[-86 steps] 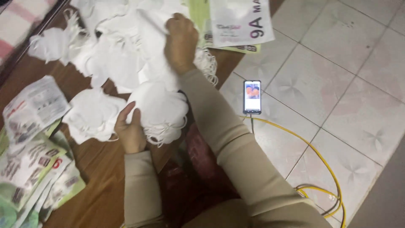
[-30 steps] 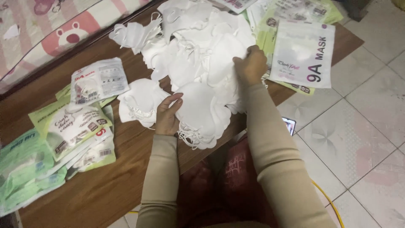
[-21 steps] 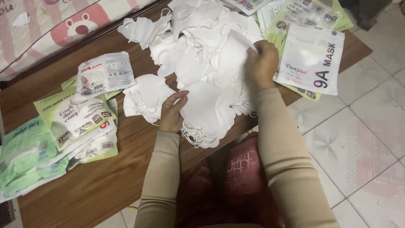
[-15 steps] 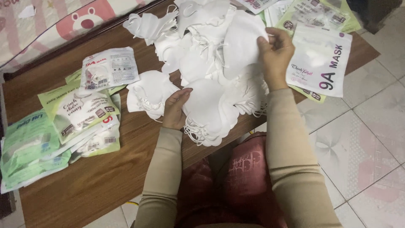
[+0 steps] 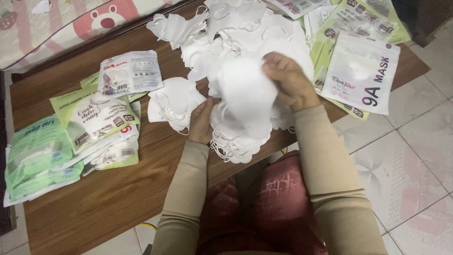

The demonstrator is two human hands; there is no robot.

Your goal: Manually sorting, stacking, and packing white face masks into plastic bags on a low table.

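Presently the right hand [image 5: 290, 82] pinches a white mask [image 5: 245, 89] by its edge, fingers closed, over the mask heap [image 5: 236, 28] on the wooden table [image 5: 118, 189]; the left hand [image 5: 203, 120] lies half open, steadying the mask stack [image 5: 236, 141] at the near edge; packets [image 5: 94, 118] lie left, a white pouch [image 5: 361, 73] right.

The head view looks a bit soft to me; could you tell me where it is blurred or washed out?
Head view: the white mask in the right hand is motion-blurred and washed out, its folds lost; the left hand is fairly sharp; the packets on the wooden table are crisp; the lighting is soft and even, with faint shadows.
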